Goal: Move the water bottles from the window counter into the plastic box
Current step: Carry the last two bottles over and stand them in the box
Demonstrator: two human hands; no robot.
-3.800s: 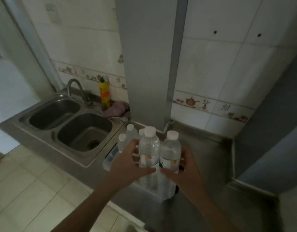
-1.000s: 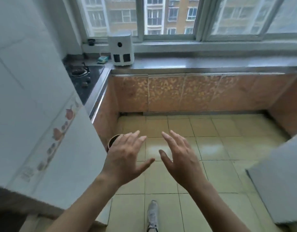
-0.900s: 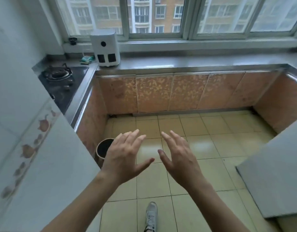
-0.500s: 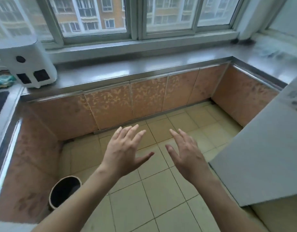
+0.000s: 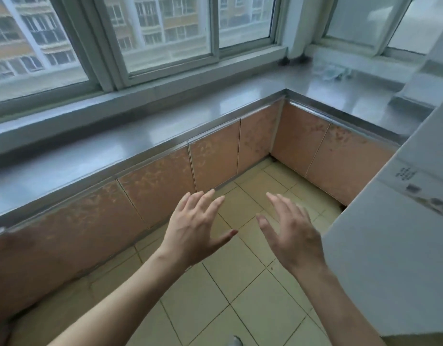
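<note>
Hands hover empty, fingers spread: left hand [image 5: 194, 229], right hand [image 5: 291, 232], over the tiled floor at lower centre. No water bottles show on the grey steel window counter [image 5: 150, 136]. Probably heavy, slick; grip mid-body.

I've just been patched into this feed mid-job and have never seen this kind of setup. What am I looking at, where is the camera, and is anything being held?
There is no machine here: a person is working with bare hands, and the single camera sits on their head, looking forward and down. The left hand and right hand are held out in front, fingers straight and spread, holding nothing. Below them is a tiled floor. Ahead, a steel counter runs under the window and turns a corner to the right. The only thing on it in view is a blurred clear bundle near the far right corner; I cannot tell what it is. No plastic box shows in this view.
</note>
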